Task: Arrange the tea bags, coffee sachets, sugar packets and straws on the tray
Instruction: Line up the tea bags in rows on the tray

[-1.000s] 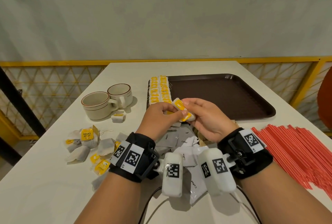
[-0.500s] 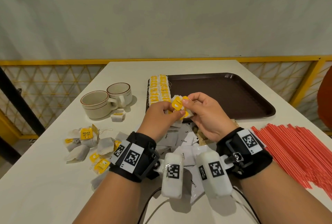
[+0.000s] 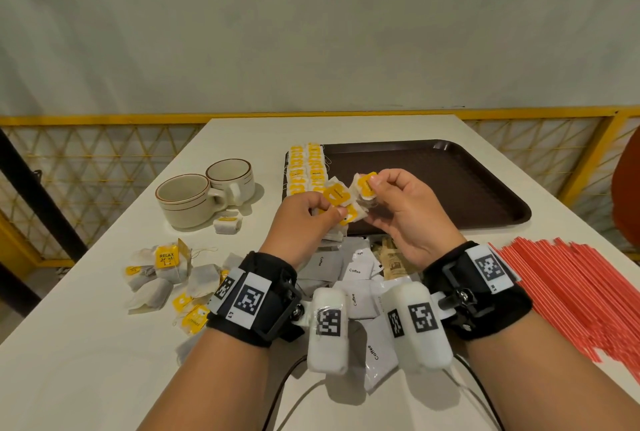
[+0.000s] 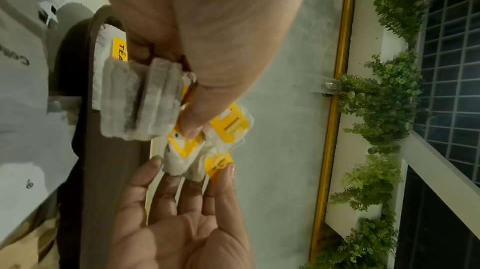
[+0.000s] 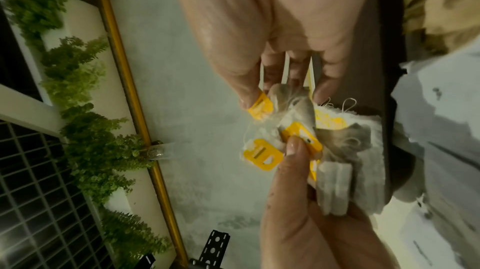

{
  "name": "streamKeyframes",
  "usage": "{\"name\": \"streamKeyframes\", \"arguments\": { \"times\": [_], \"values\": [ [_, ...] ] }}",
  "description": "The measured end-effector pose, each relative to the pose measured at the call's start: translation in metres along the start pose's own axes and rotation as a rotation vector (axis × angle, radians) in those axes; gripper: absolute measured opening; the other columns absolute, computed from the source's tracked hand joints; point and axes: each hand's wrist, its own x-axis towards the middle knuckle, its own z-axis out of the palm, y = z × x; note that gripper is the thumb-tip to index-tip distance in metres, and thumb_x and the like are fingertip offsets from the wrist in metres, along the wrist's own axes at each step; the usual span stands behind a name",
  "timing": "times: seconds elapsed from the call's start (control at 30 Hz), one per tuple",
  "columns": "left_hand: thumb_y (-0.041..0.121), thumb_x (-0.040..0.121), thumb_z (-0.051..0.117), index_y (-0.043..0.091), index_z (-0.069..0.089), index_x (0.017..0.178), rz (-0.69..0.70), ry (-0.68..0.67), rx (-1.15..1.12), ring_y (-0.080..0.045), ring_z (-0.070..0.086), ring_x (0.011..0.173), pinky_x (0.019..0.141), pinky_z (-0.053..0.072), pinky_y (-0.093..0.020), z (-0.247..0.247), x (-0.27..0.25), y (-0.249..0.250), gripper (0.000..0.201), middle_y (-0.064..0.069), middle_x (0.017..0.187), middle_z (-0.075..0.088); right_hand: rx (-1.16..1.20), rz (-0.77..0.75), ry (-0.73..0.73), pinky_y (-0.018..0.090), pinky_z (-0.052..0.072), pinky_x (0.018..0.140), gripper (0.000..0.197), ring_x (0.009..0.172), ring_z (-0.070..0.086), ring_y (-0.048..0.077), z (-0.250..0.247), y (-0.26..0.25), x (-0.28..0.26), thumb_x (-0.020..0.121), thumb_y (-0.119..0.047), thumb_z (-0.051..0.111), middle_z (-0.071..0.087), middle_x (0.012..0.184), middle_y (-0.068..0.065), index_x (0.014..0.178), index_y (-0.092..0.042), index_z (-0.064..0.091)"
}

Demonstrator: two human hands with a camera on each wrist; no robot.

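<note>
Nearest the person, white coffee sachets [image 3: 356, 292] lie in a loose pile on the worktop [image 3: 86, 361], partly under both wrists. Brown sugar packets [image 3: 394, 262] show just beyond them, mostly covered. A heap of red straws [image 3: 568, 295] lies at the right; loose tea bags [image 3: 162, 275] lie at the left.

Above the near edge of the tray [image 3: 450, 181], both hands work a small bundle of tea bags [image 3: 341, 204]. The left hand [image 3: 304, 219] pinches the bundle, thumb on a yellow tag. The right hand [image 3: 401, 209] pinches a single tea bag [image 3: 363, 185] by its tag.

Change: one second ago both hands closed on one compact bundle. The right hand has now drawn the single bag up and to the right, and a gap has opened between it and the bundle. Judgement: one bag is being separated for placement, so the tea-bag step is in progress.

Beyond the hands, two rows of tea bags [image 3: 308, 169] already lie along the left edge of the tray. The rest of the tray is bare. Two cups [image 3: 207, 195] stand left of the tray, with one stray tea bag [image 3: 227, 224] just beside them. Sachets, sugar and straws are not yet on the tray.

Hidden or unclear:
- The number of bags in the left hand cannot be counted.
- Strings trail between the bags in the right wrist view; whether they are tangled cannot be told.
- The straw heap is cut off at the right edge.
</note>
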Motion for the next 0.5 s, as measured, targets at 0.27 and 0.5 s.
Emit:
{"name": "streamKeyframes", "arguments": {
  "times": [0.27, 0.5],
  "values": [
    [0.02, 0.084, 0.069, 0.013, 0.058, 0.066, -0.01, 0.002, 0.016, -0.011, 0.042, 0.064, 0.063, 0.037, -0.023, 0.0, 0.001, -0.001, 0.023, -0.001, 0.066, 0.043, -0.193, -0.09, 0.119, 0.027, 0.043, 0.07, 0.01, 0.079, 0.058, 0.012, -0.004, 0.001, 0.002, 0.091, -0.017, 0.061, 0.066, 0.085, -0.002, 0.083, -0.023, 0.059],
    [0.019, 0.085, 0.068, 0.01, 0.056, 0.069, -0.016, 0.08, 0.043, -0.012, 0.043, 0.066, 0.061, 0.036, -0.023, -0.005, 0.004, -0.003, 0.022, 0.002, 0.065, 0.042, -0.069, -0.137, 0.178, 0.026, 0.056, 0.056, 0.007, 0.077, 0.066, 0.019, -0.009, -0.011, 0.0, 0.094, -0.008, 0.056, 0.065, 0.09, 0.011, 0.095, -0.014, 0.051]
  ]
}}
